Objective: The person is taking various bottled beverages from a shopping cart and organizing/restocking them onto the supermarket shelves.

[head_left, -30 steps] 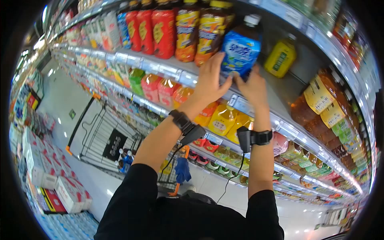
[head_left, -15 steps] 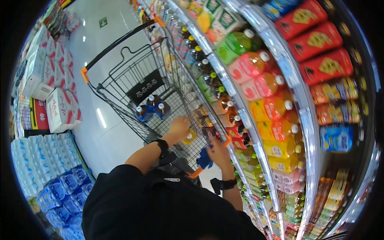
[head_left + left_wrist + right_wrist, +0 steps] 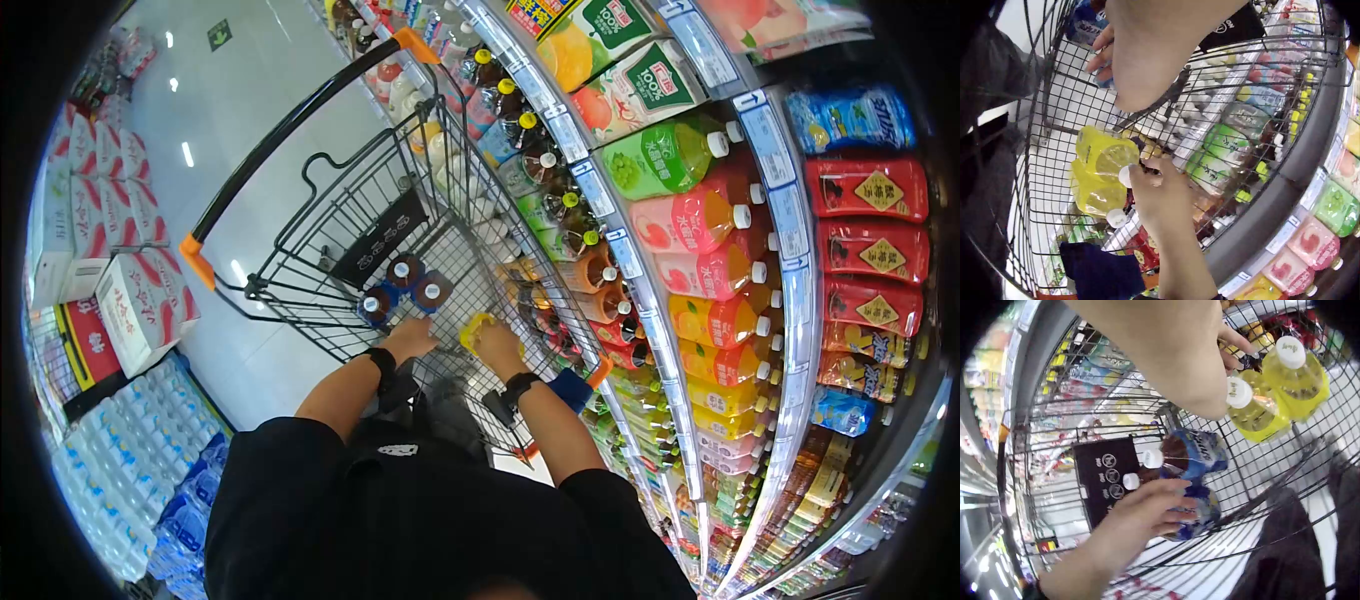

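Inside a wire shopping cart [image 3: 350, 190], my left hand [image 3: 408, 342] reaches to several dark drink bottles with blue labels [image 3: 1207, 450]. In the right wrist view its fingers [image 3: 1166, 503] lie stretched over one of these bottles. Beside it, my right hand [image 3: 497, 345] is at two yellow drink bottles [image 3: 1100, 169] with white caps. Its thumb is right at one white cap [image 3: 1125, 176], and in the right wrist view its loose fingers [image 3: 1235, 347] reach past that cap. The right thumb is hidden there behind the palm.
Shelves of bottled drinks [image 3: 700, 270] run along the cart's right side. On the left stand white and red cartons [image 3: 140, 310] and packs of bottled water [image 3: 110, 460]. A dark blue cloth [image 3: 1100, 269] hangs by the cart's edge. A black sign [image 3: 1107, 478] faces into the basket.
Both hands have left the shelf, where they touched a large blue-labelled bottle, and dropped into the cart. The left moved from the yellow bottles toward the blue-labelled ones; the right moved inward to the yellow ones.
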A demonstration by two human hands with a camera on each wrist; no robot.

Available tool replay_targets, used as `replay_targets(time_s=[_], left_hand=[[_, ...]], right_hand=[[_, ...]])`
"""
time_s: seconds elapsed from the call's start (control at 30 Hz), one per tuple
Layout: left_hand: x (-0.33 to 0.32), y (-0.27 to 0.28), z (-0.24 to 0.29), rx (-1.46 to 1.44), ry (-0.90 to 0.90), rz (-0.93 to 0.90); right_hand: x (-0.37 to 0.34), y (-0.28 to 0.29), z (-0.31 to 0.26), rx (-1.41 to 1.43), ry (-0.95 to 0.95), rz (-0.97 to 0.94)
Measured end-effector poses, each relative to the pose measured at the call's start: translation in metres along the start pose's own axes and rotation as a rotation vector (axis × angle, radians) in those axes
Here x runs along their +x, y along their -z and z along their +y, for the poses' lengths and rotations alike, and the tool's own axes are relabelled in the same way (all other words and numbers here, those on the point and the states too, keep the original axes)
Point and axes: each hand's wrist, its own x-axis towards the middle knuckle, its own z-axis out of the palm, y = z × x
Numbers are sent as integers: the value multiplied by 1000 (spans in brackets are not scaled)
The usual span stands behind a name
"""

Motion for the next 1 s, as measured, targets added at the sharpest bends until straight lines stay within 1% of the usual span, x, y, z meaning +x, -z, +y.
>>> replay_targets(time_s=[0.03,0.13,0.17,0.2,0.3,0.4,0.5,0.57,0.63,0.7,0.8,0.9,1.0], left_hand=[[0,0,3,3,-2,-34],[5,-3,7,34,4,-153],[11,-4,8,61,12,-206],[15,-6,6,89,23,-262],[17,-15,-2,-2,-31,-236],[13,-20,-5,-79,-44,-141],[16,-26,-7,-78,-45,-115],[25,-37,-12,74,-150,-166],[24,-35,-7,62,-160,-200],[18,-35,-1,-108,-71,-222],[19,-43,2,-185,-65,-215],[12,-41,8,-87,-141,-169],[7,-33,12,-144,-176,-136]], right_hand=[[-3,-3,4,-24,17,-89],[-19,-17,5,79,-106,-118],[-21,-27,8,74,-87,-106],[-19,-25,5,83,-123,-100],[-22,-28,-4,132,-232,-91],[-14,-28,-5,171,-293,-65],[-12,-28,-6,184,-330,-38],[-14,-20,-9,225,-374,-40],[-11,-24,-8,209,-370,-9],[-14,-28,-9,205,-361,-1],[-16,-31,-6,207,-321,-7],[-21,-31,-7,217,-284,15],[-25,-25,-14,313,-388,-91]])
